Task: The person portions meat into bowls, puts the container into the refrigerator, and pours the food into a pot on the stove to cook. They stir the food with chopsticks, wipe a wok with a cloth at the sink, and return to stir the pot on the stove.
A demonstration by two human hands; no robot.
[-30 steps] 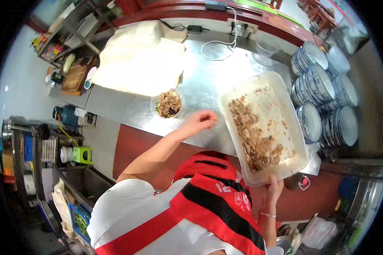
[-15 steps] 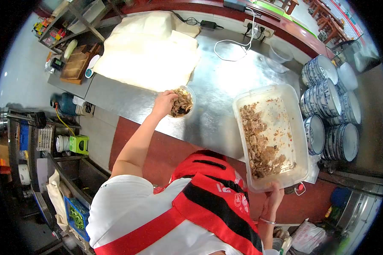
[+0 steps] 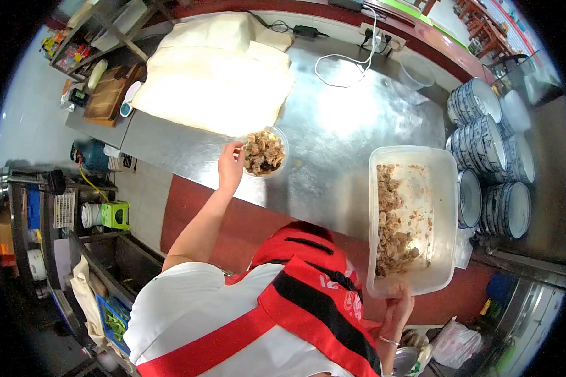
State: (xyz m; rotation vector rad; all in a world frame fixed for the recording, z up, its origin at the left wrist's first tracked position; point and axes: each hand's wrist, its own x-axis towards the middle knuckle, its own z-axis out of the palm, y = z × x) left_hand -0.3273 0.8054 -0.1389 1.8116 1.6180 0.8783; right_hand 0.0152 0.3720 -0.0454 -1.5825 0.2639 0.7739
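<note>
My left hand [image 3: 231, 166] is at the left rim of a small clear plastic bowl [image 3: 285, 156], with its fingers curled against the edge. Chunks of brown cooked meat [image 3: 263, 151] fill the bowl, with darker bits near the front. My right hand [image 3: 399, 305] holds the near end of a large translucent plastic tub [image 3: 445, 267] from below, palm partly hidden. More meat pieces [image 3: 394, 248] lie mostly along the tub's left side, and its right side shows scattered crumbs. The tub overhangs the near edge of the steel counter.
Several stacked blue-and-white bowls [image 3: 484, 147] stand right of the tub. Pale cloth [image 3: 214, 75] covers the counter's back left, near a wooden board [image 3: 110, 94]. A white cable [image 3: 339, 85] loops at the back, and a clear container [image 3: 416, 72] stands in the far corner.
My left hand has moved from over the meat in the bowl to its left rim. The tub has turned and shifted right and nearer with my right hand.
</note>
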